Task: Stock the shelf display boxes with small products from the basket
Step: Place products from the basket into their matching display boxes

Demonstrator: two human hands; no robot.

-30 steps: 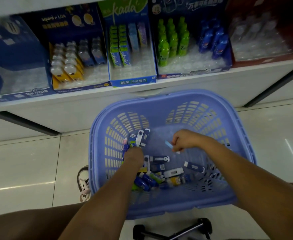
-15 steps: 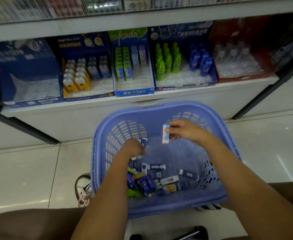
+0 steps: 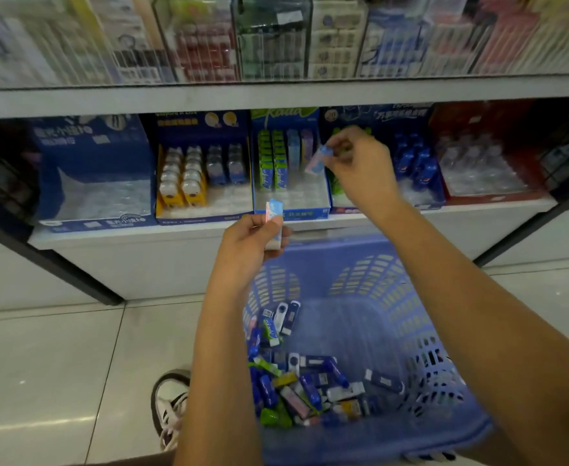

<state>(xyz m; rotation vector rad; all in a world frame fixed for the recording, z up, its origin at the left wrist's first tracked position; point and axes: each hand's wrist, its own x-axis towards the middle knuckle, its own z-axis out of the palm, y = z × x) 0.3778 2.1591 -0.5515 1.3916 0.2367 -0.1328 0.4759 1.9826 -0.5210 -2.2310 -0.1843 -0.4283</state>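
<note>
Currently: your right hand (image 3: 360, 169) pinches a pink-and-blue packet (image 3: 316, 159) before the Kada display box (image 3: 296, 196), above the basket (image 3: 313, 260); your left hand (image 3: 249, 247) grips a second packet (image 3: 274, 215) over the basket's far rim; loose products (image 3: 303, 385) lie inside the basket.

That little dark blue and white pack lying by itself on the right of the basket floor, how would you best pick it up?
From above, with the grip across the long sides of the dark blue and white oblong pack, near its middle. It lies flat, apart from the heap, and the walls of the blue plastic basket bar a sideways reach.
</note>
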